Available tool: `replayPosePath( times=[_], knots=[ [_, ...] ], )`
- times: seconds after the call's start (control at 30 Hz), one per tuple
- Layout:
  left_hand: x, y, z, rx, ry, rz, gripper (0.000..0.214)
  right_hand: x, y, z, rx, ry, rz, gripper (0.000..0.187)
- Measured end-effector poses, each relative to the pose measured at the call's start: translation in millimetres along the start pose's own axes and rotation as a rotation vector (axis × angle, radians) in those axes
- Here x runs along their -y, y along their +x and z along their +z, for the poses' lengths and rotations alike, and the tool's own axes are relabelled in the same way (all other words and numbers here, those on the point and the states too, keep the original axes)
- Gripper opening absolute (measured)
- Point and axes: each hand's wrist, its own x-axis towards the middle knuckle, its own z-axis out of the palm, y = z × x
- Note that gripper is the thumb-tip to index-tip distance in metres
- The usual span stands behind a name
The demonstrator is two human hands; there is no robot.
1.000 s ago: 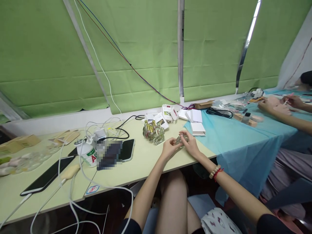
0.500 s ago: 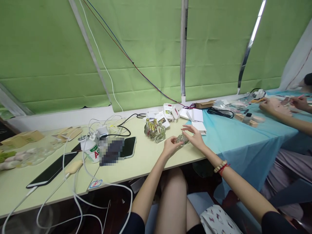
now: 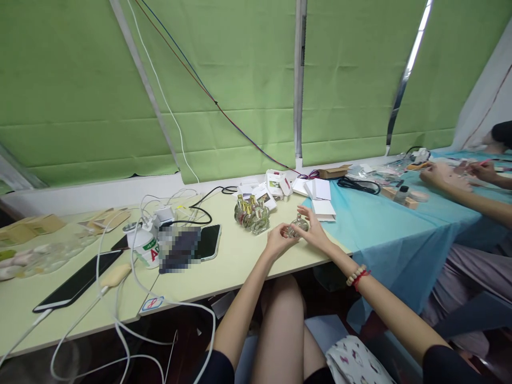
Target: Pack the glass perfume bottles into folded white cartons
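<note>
A small clear glass perfume bottle is upright between my two hands, just over the pale table near its front edge. My left hand grips its left side with thumb and fingers. On the other side, my right hand has its thumb against the glass and its fingers curved near the neck. Whether a cap is on the neck is too small to tell. Left of my hands stands a tight group of several glass perfume bottles with gold-coloured tops.
White boxes and cartons lie behind the bottles. A phone, a white bottle, a tablet and looping white cables fill the left. Blue cloth covers the right, where another person's hands work.
My right fingers have come down from above the bottle to its side and neck. The bottle now shows more upright between my hands. The view has shifted slightly.
</note>
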Motion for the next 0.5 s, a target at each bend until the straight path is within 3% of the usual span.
replayPosePath(
  times=[0.13, 0.3, 0.4, 0.5],
  knots=[
    [2.1, 0.7, -2.5, 0.087, 0.112, 0.048, 0.030, -3.6, -11.6, 8.3, 0.137, -0.123, 0.007, 0.074],
    [3.3, 1.5, -6.1, 0.194, 0.037, 0.048, 0.031, -5.4, -13.2, 10.9, 0.116, -0.132, 0.032, 0.079],
    [0.0, 1.0, -9.5, 0.238, -0.084, 0.024, 0.029, -5.4, -11.4, 6.1, 0.093, 0.027, 0.112, 0.087],
    [-3.0, 1.7, -13.6, 0.196, -0.217, -0.003, 0.032, -4.3, -11.4, 0.7, 0.102, 0.367, 0.201, 0.086]
  ],
)
